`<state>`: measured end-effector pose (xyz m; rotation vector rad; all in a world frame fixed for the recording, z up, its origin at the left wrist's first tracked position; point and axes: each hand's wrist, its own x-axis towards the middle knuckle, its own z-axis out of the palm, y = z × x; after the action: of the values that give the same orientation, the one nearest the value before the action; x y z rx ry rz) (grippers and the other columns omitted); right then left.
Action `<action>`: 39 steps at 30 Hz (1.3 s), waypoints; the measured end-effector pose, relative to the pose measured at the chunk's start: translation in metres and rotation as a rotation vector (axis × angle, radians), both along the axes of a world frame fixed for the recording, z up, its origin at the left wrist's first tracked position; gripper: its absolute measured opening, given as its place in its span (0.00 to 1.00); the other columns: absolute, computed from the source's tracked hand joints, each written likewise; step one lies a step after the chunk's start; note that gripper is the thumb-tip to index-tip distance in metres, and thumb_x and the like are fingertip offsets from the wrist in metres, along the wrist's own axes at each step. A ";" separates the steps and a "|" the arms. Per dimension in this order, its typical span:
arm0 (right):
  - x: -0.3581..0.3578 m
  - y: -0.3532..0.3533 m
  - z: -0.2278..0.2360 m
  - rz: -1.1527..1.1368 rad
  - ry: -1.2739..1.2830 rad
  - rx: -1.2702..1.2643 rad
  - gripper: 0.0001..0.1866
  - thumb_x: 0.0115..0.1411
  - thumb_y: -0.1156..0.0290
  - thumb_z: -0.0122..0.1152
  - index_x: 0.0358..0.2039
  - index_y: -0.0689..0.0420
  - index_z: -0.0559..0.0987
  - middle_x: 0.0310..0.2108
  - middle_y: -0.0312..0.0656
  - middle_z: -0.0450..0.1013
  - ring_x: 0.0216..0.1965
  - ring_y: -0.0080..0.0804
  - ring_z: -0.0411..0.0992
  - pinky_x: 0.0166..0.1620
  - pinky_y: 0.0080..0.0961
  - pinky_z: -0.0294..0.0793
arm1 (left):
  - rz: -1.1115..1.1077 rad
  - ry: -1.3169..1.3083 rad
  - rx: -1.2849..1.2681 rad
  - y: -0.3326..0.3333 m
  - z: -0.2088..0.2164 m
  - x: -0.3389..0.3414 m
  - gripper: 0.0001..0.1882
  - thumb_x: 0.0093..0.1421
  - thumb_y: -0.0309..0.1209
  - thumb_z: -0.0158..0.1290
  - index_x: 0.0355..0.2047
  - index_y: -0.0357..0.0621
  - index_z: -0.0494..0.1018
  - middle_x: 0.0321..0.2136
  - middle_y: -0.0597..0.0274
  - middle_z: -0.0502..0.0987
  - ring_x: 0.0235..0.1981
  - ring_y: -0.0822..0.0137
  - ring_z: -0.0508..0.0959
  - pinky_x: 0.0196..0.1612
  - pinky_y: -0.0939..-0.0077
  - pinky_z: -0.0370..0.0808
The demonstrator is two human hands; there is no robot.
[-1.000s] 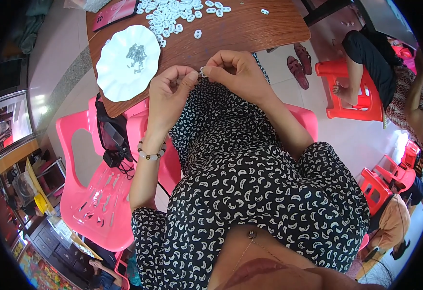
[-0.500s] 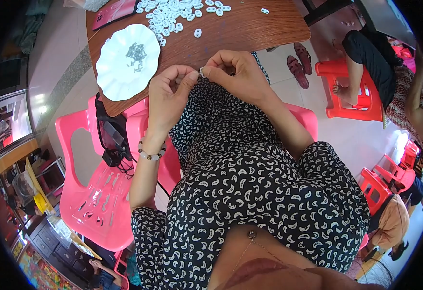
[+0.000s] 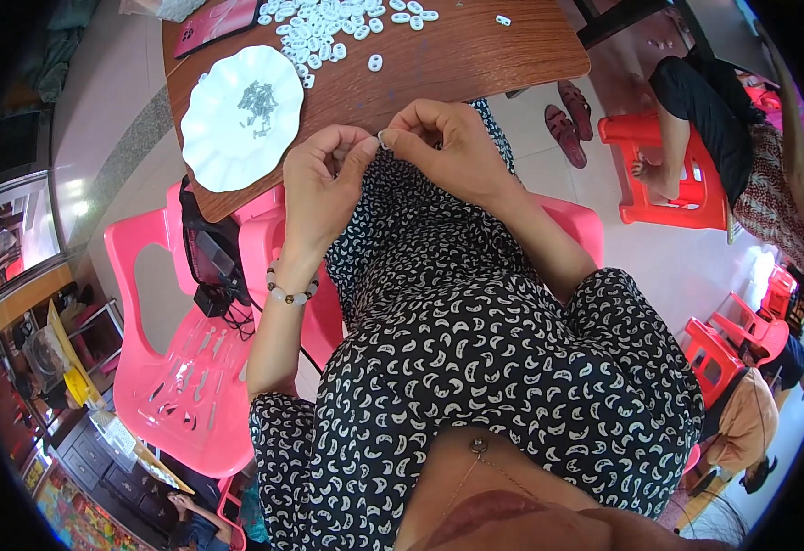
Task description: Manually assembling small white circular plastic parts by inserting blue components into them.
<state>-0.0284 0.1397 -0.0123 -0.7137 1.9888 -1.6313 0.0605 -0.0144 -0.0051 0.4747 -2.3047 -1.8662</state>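
My left hand [image 3: 329,184] and my right hand [image 3: 452,151] meet in front of the table's near edge, thumbs and forefingers pinched. Between the right fingertips a small white plastic piece [image 3: 383,140] shows in part; the left fingertips touch it or nearly do, and most of it is hidden. Left of the hands, a white scalloped plate [image 3: 214,138] holds a heap of small grey metal pins [image 3: 258,106]. Beyond them lies a pile of white oval two-holed plastic pieces [image 3: 315,37], with a single loose one [image 3: 375,62] nearer to me.
The brown wooden table [image 3: 475,55] bears a pink flat case [image 3: 214,29] at its far left. A pink chair [image 3: 182,395] with a black bag [image 3: 209,248] stands at left. To the right are a red stool [image 3: 677,202] with a person seated by it, and sandals [image 3: 564,133] on the floor.
Both hands keep their pinch almost in the same place, with only tiny finger shifts. The plate and the pile have not moved.
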 end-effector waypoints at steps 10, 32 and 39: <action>-0.001 0.000 -0.003 -0.016 0.006 -0.023 0.12 0.54 0.67 0.63 0.26 0.66 0.78 0.19 0.38 0.75 0.21 0.18 0.71 0.26 0.18 0.70 | -0.003 -0.039 0.050 0.000 0.002 0.001 0.05 0.59 0.23 0.54 0.30 0.33 0.76 0.22 0.71 0.76 0.24 0.83 0.70 0.28 0.87 0.67; -0.001 0.001 -0.003 -0.008 -0.005 -0.020 0.12 0.54 0.67 0.63 0.26 0.65 0.78 0.19 0.37 0.74 0.21 0.18 0.71 0.26 0.17 0.70 | -0.026 -0.060 0.044 -0.004 -0.001 0.002 0.05 0.60 0.25 0.54 0.31 0.33 0.76 0.23 0.70 0.77 0.24 0.82 0.71 0.29 0.87 0.68; 0.000 0.001 -0.002 0.013 0.025 0.012 0.10 0.57 0.68 0.63 0.28 0.63 0.77 0.21 0.30 0.72 0.23 0.11 0.67 0.27 0.12 0.66 | -0.024 -0.058 0.027 -0.002 -0.001 0.002 0.05 0.60 0.24 0.54 0.30 0.33 0.76 0.23 0.70 0.76 0.24 0.83 0.70 0.29 0.88 0.67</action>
<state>-0.0286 0.1411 -0.0139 -0.7444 2.0051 -1.6087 0.0625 -0.0165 -0.0062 0.5135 -2.3346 -1.9212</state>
